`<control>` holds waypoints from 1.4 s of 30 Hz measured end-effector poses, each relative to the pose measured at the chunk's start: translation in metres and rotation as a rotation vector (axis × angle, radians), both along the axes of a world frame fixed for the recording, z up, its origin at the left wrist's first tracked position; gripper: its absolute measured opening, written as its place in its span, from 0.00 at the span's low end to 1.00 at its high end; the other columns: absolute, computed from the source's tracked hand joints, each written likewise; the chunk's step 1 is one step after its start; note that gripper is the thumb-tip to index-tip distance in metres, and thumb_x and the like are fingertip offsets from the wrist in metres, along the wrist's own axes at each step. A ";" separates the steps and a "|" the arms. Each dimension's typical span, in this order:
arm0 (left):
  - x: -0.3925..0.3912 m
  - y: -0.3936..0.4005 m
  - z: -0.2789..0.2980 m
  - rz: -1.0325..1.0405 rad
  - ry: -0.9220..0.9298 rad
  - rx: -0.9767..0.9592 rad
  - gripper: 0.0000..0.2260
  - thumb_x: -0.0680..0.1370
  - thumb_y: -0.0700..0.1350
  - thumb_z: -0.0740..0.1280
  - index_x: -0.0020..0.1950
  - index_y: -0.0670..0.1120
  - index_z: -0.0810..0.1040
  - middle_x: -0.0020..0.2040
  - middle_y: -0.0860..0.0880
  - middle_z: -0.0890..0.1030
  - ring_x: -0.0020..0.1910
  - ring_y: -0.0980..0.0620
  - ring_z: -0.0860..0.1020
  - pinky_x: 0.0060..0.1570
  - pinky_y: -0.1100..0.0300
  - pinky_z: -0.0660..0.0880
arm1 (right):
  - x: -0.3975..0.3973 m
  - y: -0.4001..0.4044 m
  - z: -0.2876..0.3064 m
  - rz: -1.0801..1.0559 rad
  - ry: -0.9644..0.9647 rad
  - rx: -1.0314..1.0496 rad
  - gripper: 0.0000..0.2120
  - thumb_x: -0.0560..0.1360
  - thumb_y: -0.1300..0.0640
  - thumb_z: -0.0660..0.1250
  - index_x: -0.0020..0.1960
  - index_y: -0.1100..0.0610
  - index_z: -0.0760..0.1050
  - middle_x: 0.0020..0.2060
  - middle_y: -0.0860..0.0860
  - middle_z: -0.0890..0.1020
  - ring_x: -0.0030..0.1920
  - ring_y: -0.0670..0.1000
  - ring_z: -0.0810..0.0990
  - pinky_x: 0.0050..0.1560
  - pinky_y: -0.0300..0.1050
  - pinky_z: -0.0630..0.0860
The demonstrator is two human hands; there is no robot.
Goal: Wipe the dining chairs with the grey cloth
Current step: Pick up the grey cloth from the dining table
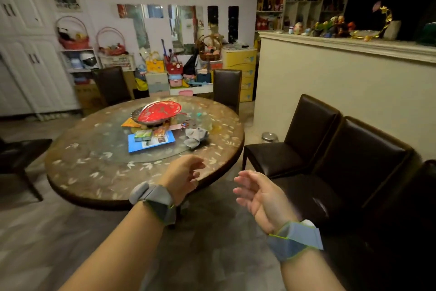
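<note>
The grey cloth [196, 137] lies crumpled on the round patterned table [94, 168], right of the middle. My left hand [182, 176] hovers over the table's near edge, fingers loosely curled, holding nothing. My right hand [257, 194] floats just off the table's right side, fingers apart and empty. Dark brown dining chairs stand around: one [304, 135] and a second [349, 172] along the right wall, two more behind the table at the far left [111, 85] and far right [227, 86].
A red fan-shaped dish [159, 111], a blue booklet [151, 143] and small packets sit on the table's glass turntable. A dark stool [21, 156] stands at left. A small metal tin [269, 137] is on the floor. A half wall [330, 83] rises at right.
</note>
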State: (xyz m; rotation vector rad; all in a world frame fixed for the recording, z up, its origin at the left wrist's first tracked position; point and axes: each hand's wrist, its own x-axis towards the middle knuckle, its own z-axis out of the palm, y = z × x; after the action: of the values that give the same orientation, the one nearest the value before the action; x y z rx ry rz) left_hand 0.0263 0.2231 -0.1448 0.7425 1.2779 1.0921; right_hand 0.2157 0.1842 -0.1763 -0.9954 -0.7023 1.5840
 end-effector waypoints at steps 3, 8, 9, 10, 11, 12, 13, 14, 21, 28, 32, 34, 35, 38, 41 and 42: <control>-0.022 0.030 -0.027 -0.032 0.051 0.003 0.11 0.79 0.45 0.63 0.58 0.44 0.79 0.55 0.46 0.81 0.53 0.50 0.76 0.52 0.57 0.72 | -0.015 0.047 -0.017 0.028 -0.017 -0.012 0.11 0.81 0.57 0.60 0.55 0.62 0.77 0.48 0.58 0.82 0.46 0.55 0.82 0.40 0.45 0.79; -0.056 0.091 -0.068 0.025 0.027 0.035 0.10 0.80 0.42 0.61 0.58 0.46 0.80 0.62 0.45 0.77 0.60 0.50 0.75 0.52 0.57 0.73 | -0.036 0.117 -0.033 0.019 -0.033 -0.010 0.12 0.80 0.61 0.61 0.59 0.65 0.75 0.53 0.60 0.80 0.53 0.57 0.81 0.51 0.51 0.79; -0.068 0.117 -0.081 0.050 0.009 0.040 0.10 0.80 0.41 0.62 0.57 0.47 0.80 0.62 0.45 0.77 0.60 0.51 0.75 0.51 0.58 0.72 | -0.045 0.146 -0.044 0.023 -0.053 -0.024 0.12 0.80 0.62 0.61 0.59 0.66 0.75 0.53 0.60 0.80 0.53 0.57 0.80 0.51 0.51 0.78; -0.079 0.145 -0.091 0.065 -0.004 0.047 0.09 0.80 0.40 0.62 0.56 0.47 0.80 0.62 0.45 0.77 0.60 0.51 0.75 0.52 0.57 0.72 | -0.056 0.177 -0.051 0.028 -0.048 -0.046 0.11 0.79 0.63 0.61 0.59 0.66 0.75 0.54 0.61 0.79 0.53 0.58 0.80 0.51 0.52 0.78; -0.079 0.150 -0.093 0.069 0.004 0.034 0.09 0.80 0.41 0.62 0.56 0.48 0.80 0.61 0.46 0.78 0.61 0.52 0.75 0.53 0.57 0.71 | -0.056 0.185 -0.055 0.011 -0.060 -0.064 0.11 0.79 0.63 0.61 0.58 0.67 0.75 0.53 0.61 0.79 0.52 0.58 0.80 0.49 0.51 0.79; -0.089 0.177 -0.099 0.087 0.001 0.024 0.09 0.79 0.41 0.63 0.57 0.48 0.80 0.61 0.47 0.78 0.61 0.52 0.75 0.55 0.56 0.71 | -0.067 0.215 -0.063 0.012 -0.063 -0.078 0.09 0.79 0.64 0.61 0.56 0.66 0.75 0.52 0.61 0.79 0.51 0.58 0.80 0.46 0.49 0.79; -0.098 0.202 -0.109 0.090 -0.002 0.007 0.10 0.80 0.42 0.63 0.58 0.48 0.79 0.60 0.48 0.78 0.61 0.52 0.75 0.57 0.55 0.71 | -0.076 0.243 -0.075 -0.011 -0.075 -0.110 0.08 0.79 0.64 0.61 0.54 0.65 0.76 0.50 0.61 0.79 0.50 0.58 0.80 0.43 0.47 0.80; -0.104 0.226 -0.119 0.075 -0.001 -0.015 0.10 0.80 0.42 0.62 0.59 0.48 0.78 0.60 0.49 0.77 0.62 0.52 0.74 0.58 0.53 0.70 | -0.084 0.266 -0.086 -0.033 -0.080 -0.156 0.06 0.79 0.65 0.61 0.53 0.64 0.76 0.49 0.60 0.79 0.49 0.58 0.80 0.41 0.46 0.80; -0.112 0.334 -0.147 0.021 0.013 -0.087 0.10 0.80 0.41 0.61 0.61 0.46 0.75 0.59 0.50 0.76 0.62 0.49 0.74 0.61 0.52 0.70 | -0.106 0.364 -0.129 -0.055 -0.131 -0.245 0.09 0.79 0.63 0.62 0.58 0.64 0.75 0.53 0.59 0.78 0.53 0.57 0.80 0.45 0.48 0.77; -0.093 0.445 -0.183 0.050 0.006 -0.170 0.10 0.79 0.40 0.63 0.60 0.47 0.75 0.58 0.48 0.76 0.59 0.49 0.73 0.63 0.51 0.69 | -0.102 0.476 -0.151 0.023 -0.201 -0.265 0.06 0.80 0.62 0.62 0.53 0.59 0.77 0.52 0.55 0.78 0.54 0.56 0.78 0.42 0.46 0.75; -0.079 0.508 -0.196 0.088 0.012 -0.210 0.13 0.79 0.40 0.62 0.63 0.43 0.73 0.59 0.46 0.73 0.58 0.49 0.71 0.61 0.52 0.70 | -0.101 0.551 -0.167 0.081 -0.106 -0.355 0.05 0.80 0.62 0.62 0.52 0.59 0.76 0.52 0.54 0.78 0.56 0.57 0.77 0.42 0.47 0.76; -0.076 0.531 -0.200 0.078 0.043 -0.226 0.14 0.80 0.40 0.62 0.65 0.42 0.72 0.58 0.47 0.73 0.55 0.51 0.71 0.52 0.58 0.71 | -0.103 0.580 -0.172 0.087 -0.102 -0.376 0.05 0.80 0.62 0.62 0.52 0.58 0.76 0.52 0.53 0.77 0.57 0.57 0.76 0.42 0.47 0.76; -0.070 0.552 -0.205 0.099 0.072 -0.246 0.14 0.80 0.40 0.61 0.65 0.42 0.72 0.57 0.47 0.73 0.52 0.52 0.72 0.48 0.61 0.71 | -0.101 0.604 -0.179 0.110 -0.101 -0.398 0.05 0.80 0.62 0.62 0.52 0.58 0.76 0.51 0.52 0.77 0.57 0.56 0.76 0.42 0.47 0.76; -0.067 0.589 -0.222 0.186 0.136 -0.336 0.10 0.79 0.37 0.62 0.60 0.42 0.75 0.46 0.47 0.75 0.39 0.55 0.73 0.35 0.64 0.73 | -0.101 0.642 -0.188 0.158 -0.107 -0.412 0.05 0.79 0.61 0.62 0.54 0.57 0.75 0.50 0.51 0.76 0.58 0.54 0.74 0.45 0.48 0.76; -0.066 0.637 -0.247 0.346 0.135 -0.434 0.06 0.78 0.38 0.63 0.52 0.43 0.78 0.41 0.44 0.75 0.34 0.52 0.71 0.33 0.62 0.70 | -0.096 0.696 -0.202 0.245 -0.169 -0.408 0.04 0.79 0.61 0.63 0.52 0.56 0.75 0.50 0.51 0.76 0.59 0.53 0.73 0.48 0.49 0.76; -0.070 0.638 -0.252 0.384 0.093 -0.459 0.04 0.78 0.38 0.63 0.49 0.45 0.76 0.40 0.45 0.75 0.34 0.51 0.71 0.35 0.61 0.71 | -0.097 0.701 -0.204 0.249 -0.184 -0.401 0.04 0.79 0.61 0.63 0.52 0.56 0.74 0.51 0.52 0.76 0.58 0.52 0.73 0.48 0.49 0.75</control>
State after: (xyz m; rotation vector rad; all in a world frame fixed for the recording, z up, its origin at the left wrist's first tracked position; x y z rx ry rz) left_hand -0.0441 0.8614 -0.3966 0.2059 1.7202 1.0147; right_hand 0.1185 0.8856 -0.3802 -1.4041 -0.6660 1.9146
